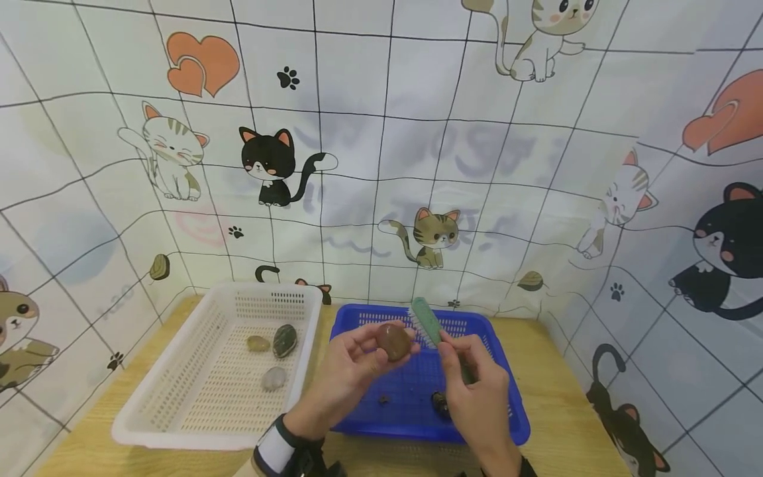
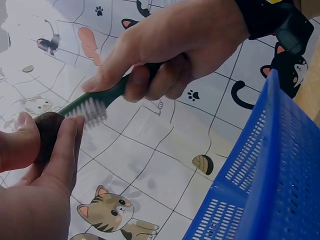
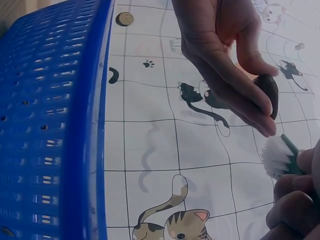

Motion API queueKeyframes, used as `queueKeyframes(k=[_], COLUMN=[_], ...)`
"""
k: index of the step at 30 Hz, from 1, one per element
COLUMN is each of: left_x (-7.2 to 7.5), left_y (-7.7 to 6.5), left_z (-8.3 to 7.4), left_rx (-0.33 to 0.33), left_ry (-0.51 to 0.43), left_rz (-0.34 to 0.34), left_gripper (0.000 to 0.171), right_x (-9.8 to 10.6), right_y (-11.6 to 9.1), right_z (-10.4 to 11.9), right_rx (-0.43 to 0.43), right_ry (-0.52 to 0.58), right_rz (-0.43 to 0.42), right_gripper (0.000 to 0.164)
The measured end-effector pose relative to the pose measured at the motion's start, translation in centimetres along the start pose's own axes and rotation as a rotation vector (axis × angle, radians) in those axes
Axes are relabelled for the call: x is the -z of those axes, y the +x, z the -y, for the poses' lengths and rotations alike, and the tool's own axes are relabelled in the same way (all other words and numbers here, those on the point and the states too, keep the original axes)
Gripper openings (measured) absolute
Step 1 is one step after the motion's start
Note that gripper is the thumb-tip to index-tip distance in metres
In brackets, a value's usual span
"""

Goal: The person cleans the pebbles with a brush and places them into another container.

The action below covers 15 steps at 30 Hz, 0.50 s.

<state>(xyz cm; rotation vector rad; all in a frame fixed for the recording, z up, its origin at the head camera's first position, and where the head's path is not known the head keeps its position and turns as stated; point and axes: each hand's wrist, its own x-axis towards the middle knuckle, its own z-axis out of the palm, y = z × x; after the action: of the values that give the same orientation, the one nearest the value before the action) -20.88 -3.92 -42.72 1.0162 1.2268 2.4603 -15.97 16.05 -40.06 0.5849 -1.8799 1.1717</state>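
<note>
My left hand holds a smooth brown stone between thumb and fingers, above the blue basket. From the left wrist view the stone looks dark. My right hand grips the handle of a green brush with white bristles, thumb laid along it. In the left wrist view the bristles are right at the fingertips around the stone. The right wrist view has the brush head just below the stone.
On the left stands a white basket with a yellowish stone, a dark green stone and a pale stone. A dark stone and a small brown bit lie in the blue basket. A cat-print sheet rises behind the wooden table.
</note>
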Motion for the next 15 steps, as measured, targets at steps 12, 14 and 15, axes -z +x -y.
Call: queueKeyframes(k=[12,14,15], left_x=[0.3,0.3,0.4], left_y=[0.1,0.1,0.2], left_z=[-1.2,-1.5,-1.7], left_rx=[-0.006,0.007,0.022], left_ry=[0.000,0.045,0.079], left_rz=[-0.077,-0.105,-0.116], left_gripper=[0.044,0.043,0.042], right_x=[0.3,0.3,0.4], right_y=[0.1,0.2,0.3], right_z=[-0.2,-0.4,-0.4], right_rx=[-0.030,-0.026,-0.021], right_ry=[0.015,0.009,0.007], right_rz=[0.013,0.010,0.005], right_gripper=[0.017,0.018,0.019])
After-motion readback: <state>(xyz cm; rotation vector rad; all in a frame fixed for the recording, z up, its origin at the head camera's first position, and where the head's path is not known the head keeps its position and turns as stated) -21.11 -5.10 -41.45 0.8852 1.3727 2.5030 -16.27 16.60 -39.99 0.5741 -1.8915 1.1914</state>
